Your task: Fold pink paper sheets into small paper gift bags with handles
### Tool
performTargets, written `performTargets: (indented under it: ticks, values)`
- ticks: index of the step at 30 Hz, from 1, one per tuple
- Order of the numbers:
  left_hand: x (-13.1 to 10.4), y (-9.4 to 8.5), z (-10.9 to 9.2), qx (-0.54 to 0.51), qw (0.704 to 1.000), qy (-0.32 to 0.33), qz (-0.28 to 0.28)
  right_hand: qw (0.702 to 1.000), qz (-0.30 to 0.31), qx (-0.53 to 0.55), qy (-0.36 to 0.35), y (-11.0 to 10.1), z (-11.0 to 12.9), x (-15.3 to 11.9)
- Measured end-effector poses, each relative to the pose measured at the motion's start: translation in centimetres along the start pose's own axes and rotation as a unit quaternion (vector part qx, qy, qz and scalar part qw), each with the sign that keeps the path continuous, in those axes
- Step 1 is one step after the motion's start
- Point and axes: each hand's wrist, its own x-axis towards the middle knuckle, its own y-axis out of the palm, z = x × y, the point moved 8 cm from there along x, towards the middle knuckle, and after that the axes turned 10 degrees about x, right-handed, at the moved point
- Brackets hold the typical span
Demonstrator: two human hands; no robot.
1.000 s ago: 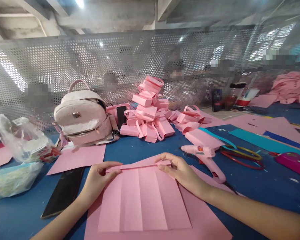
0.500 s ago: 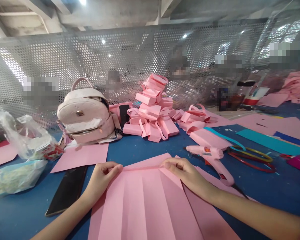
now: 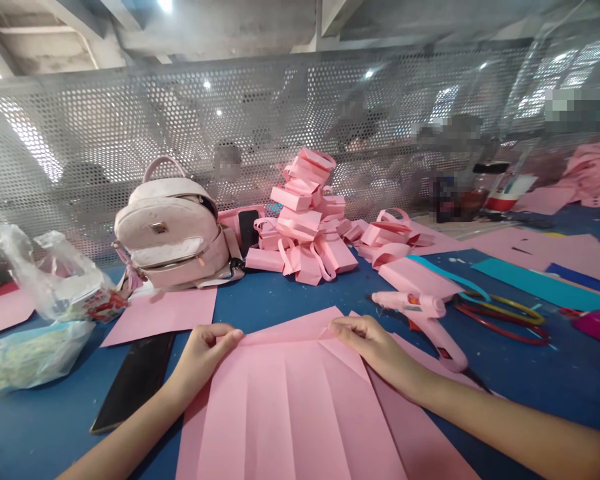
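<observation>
A creased sheet of pink paper (image 3: 295, 407) lies in front of me, with several lengthwise folds and a narrow fold along its far edge. My left hand (image 3: 210, 350) pinches the far left corner between thumb and curled fingers. At the far right corner, my right hand (image 3: 365, 340) is closed on the same sheet, thumb and forefinger together. More pink paper (image 3: 425, 440) is spread underneath, showing at both sides. Just beyond my right forearm rests a pink glue gun (image 3: 425, 313) on its side.
Behind stands a pile of folded pink paper baskets (image 3: 300, 220). Left of it sit a pale backpack (image 3: 175, 227), a black phone (image 3: 135, 383) and plastic bags (image 3: 35, 353). Rings (image 3: 505, 323) and a turquoise strip (image 3: 525, 283) lie right. A perforated metal screen (image 3: 280, 100) borders the blue table (image 3: 275, 297).
Both hands keep hold of the pink sheet. My right hand has shifted very slightly right along the far edge, and a slanting crease near it shows more clearly.
</observation>
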Motion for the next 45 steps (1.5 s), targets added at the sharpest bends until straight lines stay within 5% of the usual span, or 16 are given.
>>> performTargets:
  ticks: [9, 17, 26, 33, 39, 45]
  values:
    - [0.1, 0.3, 1.2, -0.059, 0.998, -0.004, 0.038, 0.999, -0.015, 0.028, 0.004, -0.6, -0.9, -0.1]
    - [0.3, 0.6, 1.6, -0.092, 0.994, -0.007, 0.054, 0.991, 0.055, 0.108, 0.059, 0.6, -1.2, -0.5]
    - [0.5, 0.3, 1.7, -0.113, 0.992, -0.029, 0.036, 0.997, 0.032, 0.074, 0.019, 0.1, -1.9, -0.2]
    - [0.5, 0.6, 0.2, -0.091, 0.99, -0.05, 0.093, 0.997, 0.023, 0.075, -0.012, -0.2, -1.4, -0.2]
    - [0.8, -1.1, 0.6, -0.075, 0.995, -0.045, 0.048, 0.995, 0.082, 0.06, 0.012, 1.2, -1.0, -1.0]
    - [1.0, -0.4, 0.3, -0.058, 0.995, -0.033, 0.077, 0.988, 0.129, -0.016, -0.082, 2.2, 1.3, -1.9]
